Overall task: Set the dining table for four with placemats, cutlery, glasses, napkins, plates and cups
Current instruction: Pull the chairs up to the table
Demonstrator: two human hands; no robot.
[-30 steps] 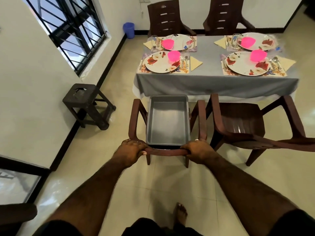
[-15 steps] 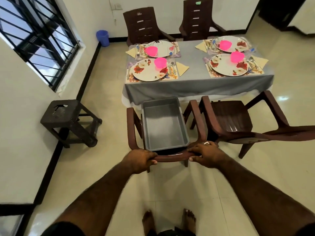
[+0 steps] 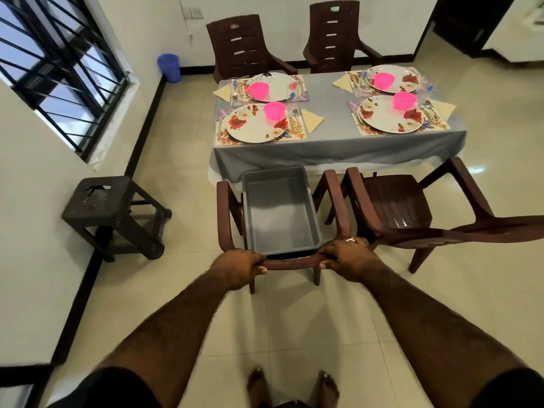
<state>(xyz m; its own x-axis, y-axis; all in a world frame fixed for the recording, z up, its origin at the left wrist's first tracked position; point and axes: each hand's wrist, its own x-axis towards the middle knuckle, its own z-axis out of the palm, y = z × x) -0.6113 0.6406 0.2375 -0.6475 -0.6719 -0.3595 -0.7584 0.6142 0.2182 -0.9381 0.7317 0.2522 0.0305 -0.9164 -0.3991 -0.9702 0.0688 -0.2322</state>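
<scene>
The table under a grey cloth (image 3: 338,148) carries four place settings. Each has a floral placemat (image 3: 295,134), a flowered plate (image 3: 254,123), a pink cup (image 3: 274,111), a yellow napkin (image 3: 312,120), cutlery (image 3: 294,116) and a glass (image 3: 235,88). In front of the table stands a brown plastic chair (image 3: 225,213) with an empty grey tub (image 3: 279,210) on its seat. My left hand (image 3: 240,265) and my right hand (image 3: 346,256) both grip the top of this chair's backrest.
A second brown chair (image 3: 394,207) stands right beside the one I hold. Two more chairs (image 3: 244,48) are at the table's far side. A dark stool (image 3: 103,204) sits by the left wall, a blue bin (image 3: 169,67) in the corner.
The table and the chair look slightly farther away than before. Both hands have kept their grip on the backrest, and both my feet now show side by side.
</scene>
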